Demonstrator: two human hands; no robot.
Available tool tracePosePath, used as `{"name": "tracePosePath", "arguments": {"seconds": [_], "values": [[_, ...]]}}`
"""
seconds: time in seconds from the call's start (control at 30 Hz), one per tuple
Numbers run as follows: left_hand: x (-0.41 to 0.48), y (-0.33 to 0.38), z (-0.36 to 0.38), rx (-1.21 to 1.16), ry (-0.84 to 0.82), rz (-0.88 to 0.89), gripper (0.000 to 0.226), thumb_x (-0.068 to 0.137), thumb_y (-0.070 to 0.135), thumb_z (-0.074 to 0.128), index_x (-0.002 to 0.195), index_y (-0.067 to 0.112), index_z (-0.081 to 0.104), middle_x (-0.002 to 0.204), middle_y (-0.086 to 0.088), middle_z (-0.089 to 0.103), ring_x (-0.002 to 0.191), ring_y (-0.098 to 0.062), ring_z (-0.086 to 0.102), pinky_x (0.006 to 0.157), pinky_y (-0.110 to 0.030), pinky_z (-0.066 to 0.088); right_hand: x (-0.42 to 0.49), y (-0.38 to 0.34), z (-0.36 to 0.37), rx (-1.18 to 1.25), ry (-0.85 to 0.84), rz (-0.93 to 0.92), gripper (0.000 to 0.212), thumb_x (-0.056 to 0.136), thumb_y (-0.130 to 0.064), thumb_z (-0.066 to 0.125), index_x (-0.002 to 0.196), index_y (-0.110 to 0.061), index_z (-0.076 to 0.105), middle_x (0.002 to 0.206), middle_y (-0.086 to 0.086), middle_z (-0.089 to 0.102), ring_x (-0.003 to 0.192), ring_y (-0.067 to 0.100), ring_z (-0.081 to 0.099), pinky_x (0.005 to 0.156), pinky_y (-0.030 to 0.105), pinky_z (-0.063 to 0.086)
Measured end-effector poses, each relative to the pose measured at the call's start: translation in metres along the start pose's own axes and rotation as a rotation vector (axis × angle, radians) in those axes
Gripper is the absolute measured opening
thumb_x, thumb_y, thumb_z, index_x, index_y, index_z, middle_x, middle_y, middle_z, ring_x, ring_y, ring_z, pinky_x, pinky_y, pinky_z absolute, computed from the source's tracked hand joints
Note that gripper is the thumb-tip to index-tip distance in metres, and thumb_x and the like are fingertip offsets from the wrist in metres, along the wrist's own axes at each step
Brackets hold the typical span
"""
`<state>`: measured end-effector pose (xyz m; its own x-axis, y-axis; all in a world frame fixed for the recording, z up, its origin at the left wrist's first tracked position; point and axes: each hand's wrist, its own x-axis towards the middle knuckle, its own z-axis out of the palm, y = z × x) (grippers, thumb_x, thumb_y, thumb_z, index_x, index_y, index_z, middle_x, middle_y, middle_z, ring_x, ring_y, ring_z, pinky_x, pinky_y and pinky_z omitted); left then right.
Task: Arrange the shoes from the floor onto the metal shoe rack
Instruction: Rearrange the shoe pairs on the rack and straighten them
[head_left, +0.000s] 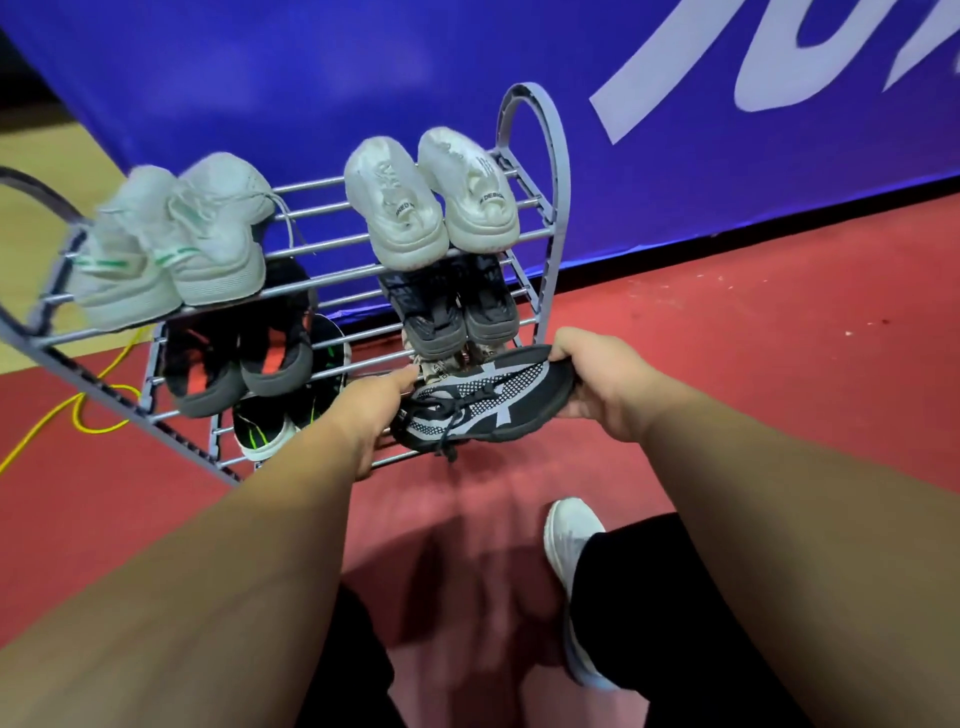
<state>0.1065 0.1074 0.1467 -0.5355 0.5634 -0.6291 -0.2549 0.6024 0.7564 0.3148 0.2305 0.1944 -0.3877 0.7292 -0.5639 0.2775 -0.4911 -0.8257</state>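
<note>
One blue banner (311, 78): backdrop, directly behind everything.
Red floor (753, 322): carries the rack. No loose shoes on it in view, only the white one the person wears.
Metal shoe rack (561, 171): three barred tiers with open gaps between the bars. Looks light, so a shove at the bottom tier could shift it.
Top tier: white pair with green stripes (171, 244) left, plain white pair (431, 197) right, heels out.
Middle tier: black pair (239, 358) left, dark grey pair (457, 312) right. The grey heels overhang just above the working slot, and a rising knuckle could knock them off.
Bottom tier: black-and-green shoes (275, 410) left. Something patterned at right rear, mostly hidden.
Black-and-grey shoe (483, 400): in hand, held crosswise at the front of the bottom tier, right side, toe pointing right. Cannot tell if it touches the front bar. Judgement: probably the last shoe, and it needs turning toe-in. Pushed in sideways, it would jam on the patterned thing or hang off the edge.
Right hand (602, 384): fingers clenched round the toe.
Left hand (363, 415): grasps the heel end, fingers partly hidden behind the shoe.
Yellow cable (98, 410): on the floor left of the rack, well apart from both hands.
Lace (449, 447): end dangles below the shoe. Likely to snag a bar or drop through a gap on the way in.
</note>
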Motion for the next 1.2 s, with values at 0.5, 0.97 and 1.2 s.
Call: {"name": "tracePosePath", "arguments": {"seconds": [0.5, 0.97, 1.2], "values": [[-0.004, 0.0, 0.014, -0.003, -0.173, -0.101, 0.04, 0.088, 0.052, 0.067, 0.111, 0.019, 0.076, 0.102, -0.001, 0.079, 0.101, -0.023, 0.074, 0.098, -0.047, 0.055, 0.007, -0.004, -0.018, 0.21, 0.167, 0.019, 0.016, 0.085, -0.027, 0.055, 0.089, -0.016, 0.065, 0.074, 0.003, 0.073, 0.066, 0.024, 0.07, 0.069, 0.035, 0.06], [-0.026, 0.007, 0.014, -0.046, -0.461, -0.19, 0.039, 0.09, 0.048, 0.066, 0.102, 0.014, 0.079, 0.108, -0.008, 0.077, 0.082, -0.019, 0.075, 0.083, -0.04, 0.06, 0.024, -0.001, -0.019, 0.349, 0.238, 0.097, 0.019, 0.088, -0.03, 0.068, 0.093, -0.013, 0.072, 0.087, 0.008, 0.079, 0.075, 0.03, 0.076, 0.076, 0.051, 0.064], [-0.03, 0.002, 0.016, 0.07, -0.736, -0.278, 0.026, 0.083, 0.03, 0.072, 0.1, 0.013, 0.081, 0.105, -0.012, 0.077, 0.084, -0.023, 0.076, 0.088, -0.043, 0.057, 0.034, 0.009, 0.003, 0.11, 0.19, 0.17, 0.016, 0.09, -0.012, 0.06, 0.102, -0.004, 0.068, 0.093, 0.015, 0.077, 0.061, 0.028, 0.072, 0.068, 0.048, 0.064]]}}
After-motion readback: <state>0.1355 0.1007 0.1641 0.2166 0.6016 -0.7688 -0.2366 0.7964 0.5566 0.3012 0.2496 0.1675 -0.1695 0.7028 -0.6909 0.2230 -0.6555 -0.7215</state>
